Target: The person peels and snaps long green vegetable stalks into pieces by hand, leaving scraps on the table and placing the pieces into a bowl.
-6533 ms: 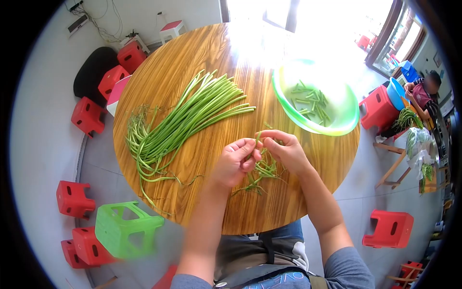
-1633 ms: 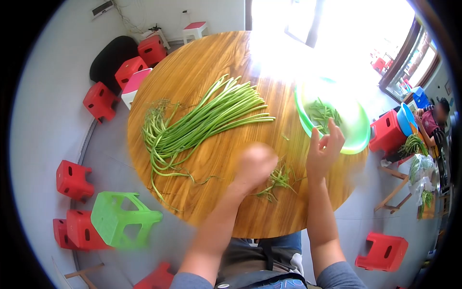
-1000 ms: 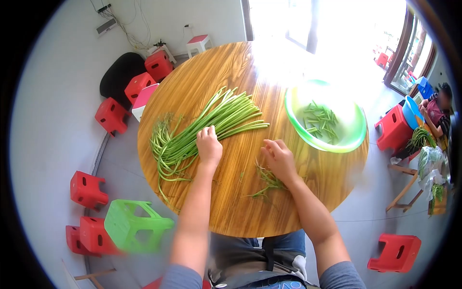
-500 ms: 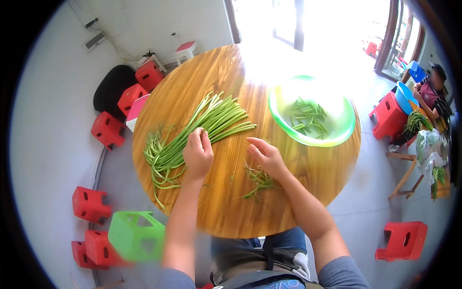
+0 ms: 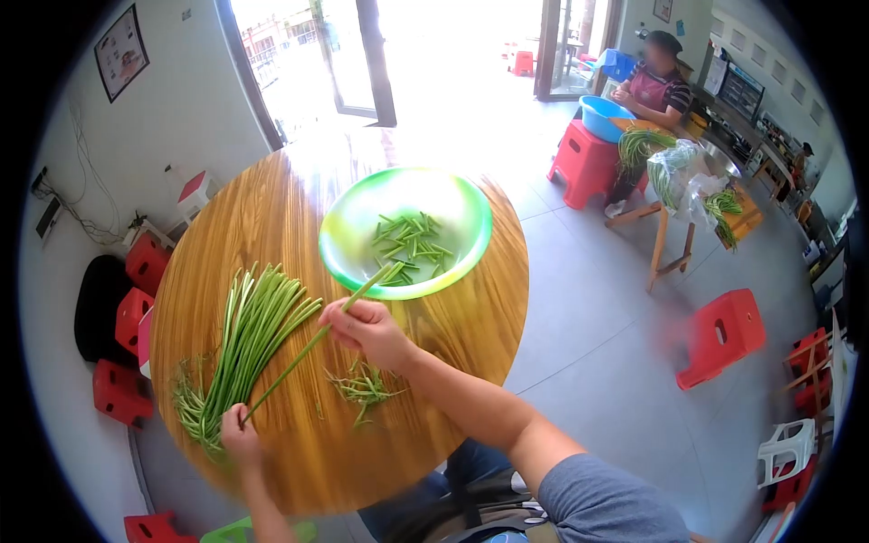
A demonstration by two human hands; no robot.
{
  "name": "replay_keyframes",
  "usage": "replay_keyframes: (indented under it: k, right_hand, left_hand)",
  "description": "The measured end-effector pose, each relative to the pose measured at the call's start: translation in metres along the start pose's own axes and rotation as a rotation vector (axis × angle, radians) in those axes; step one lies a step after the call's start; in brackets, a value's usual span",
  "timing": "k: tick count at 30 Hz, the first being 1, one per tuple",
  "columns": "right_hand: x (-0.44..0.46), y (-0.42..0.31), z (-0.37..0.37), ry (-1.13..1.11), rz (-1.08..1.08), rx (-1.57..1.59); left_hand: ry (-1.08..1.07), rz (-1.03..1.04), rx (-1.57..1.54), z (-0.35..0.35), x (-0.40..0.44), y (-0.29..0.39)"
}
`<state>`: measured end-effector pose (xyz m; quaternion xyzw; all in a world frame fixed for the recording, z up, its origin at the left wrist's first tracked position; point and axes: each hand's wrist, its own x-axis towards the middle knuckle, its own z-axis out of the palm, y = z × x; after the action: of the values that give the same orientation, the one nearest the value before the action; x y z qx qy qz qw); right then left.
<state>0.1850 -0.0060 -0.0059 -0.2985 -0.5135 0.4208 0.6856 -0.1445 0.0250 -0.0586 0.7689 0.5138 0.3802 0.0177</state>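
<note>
One long green stem (image 5: 294, 362) is stretched between my two hands. My left hand (image 5: 241, 436) is closed on its lower end, beside the bent ends of the stem bundle. My right hand (image 5: 367, 330) pinches it near the upper end, whose tip reaches the near rim of the green and white basin (image 5: 471, 262). Short cut green pieces (image 5: 407, 242) lie inside the basin. The big bundle of green stems (image 5: 258, 330) rests on the left of the round wooden table (image 5: 317, 471). A small pile of thin scraps (image 5: 364, 387) lies below my right hand.
A person (image 5: 656, 86) sits at the back right by a blue basin (image 5: 601, 118) on a red stool (image 5: 581, 163). Greens and plastic bags (image 5: 679, 176) lie on a wooden stand. Another red stool (image 5: 722, 339) stands right of the table; more red stools (image 5: 122, 394) line the left.
The view has turned to the right. My hands, earlier near the bundle and scraps, now hold one long stem between them; my left hand has moved down toward the bundle's bent ends, and my right toward the basin.
</note>
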Motion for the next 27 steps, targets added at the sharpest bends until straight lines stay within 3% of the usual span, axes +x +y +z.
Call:
replay_keyframes:
  k: [3,6,7,10,11,15,17,21,22,24,26,27]
  right_hand:
    - [0.006,-0.023,-0.023,0.245,-0.041,0.13]
    - [0.011,-0.034,-0.042,0.398,-0.004,0.627]
    - [0.01,-0.037,-0.044,0.432,0.026,0.843]
    - [0.01,-0.043,-0.044,0.347,0.126,0.927]
    - [0.005,-0.031,-0.042,0.16,0.113,0.781]
    - [-0.013,-0.017,0.021,-0.127,0.539,0.593]
    - [-0.02,-0.005,0.039,-0.248,0.491,0.387]
    - [-0.023,0.016,0.043,-0.24,0.411,0.029]
    - [-0.021,0.019,0.042,-0.196,0.424,0.107]
    - [-0.02,0.016,0.036,-0.164,0.234,0.106]
    - [-0.017,0.025,0.033,-0.05,0.245,0.113]
    - [-0.013,0.013,0.036,0.057,0.395,0.147]
  left_hand:
    - [0.003,-0.029,0.141,-0.017,0.001,-0.018]
    - [-0.028,-0.106,0.133,-0.017,0.001,-0.026]
    - [-0.075,-0.169,0.122,-0.019,0.002,-0.025]
    - [-0.008,-0.272,-0.04,-0.019,0.006,-0.018]
    - [0.007,-0.355,-0.175,-0.016,0.008,-0.013]
    - [-0.28,-0.659,-0.972,-0.036,0.031,0.094]
    - [-0.495,-0.759,-1.255,-0.042,0.039,0.134]
    - [-0.68,-0.731,-1.145,-0.029,0.037,0.146]
    - [-0.731,-0.696,-1.072,-0.025,0.04,0.142]
    - [-0.84,-0.636,-0.935,-0.027,0.047,0.147]
    - [-0.845,-0.59,-0.952,-0.022,0.049,0.142]
    - [-0.843,-0.599,-0.897,-0.021,0.052,0.14]
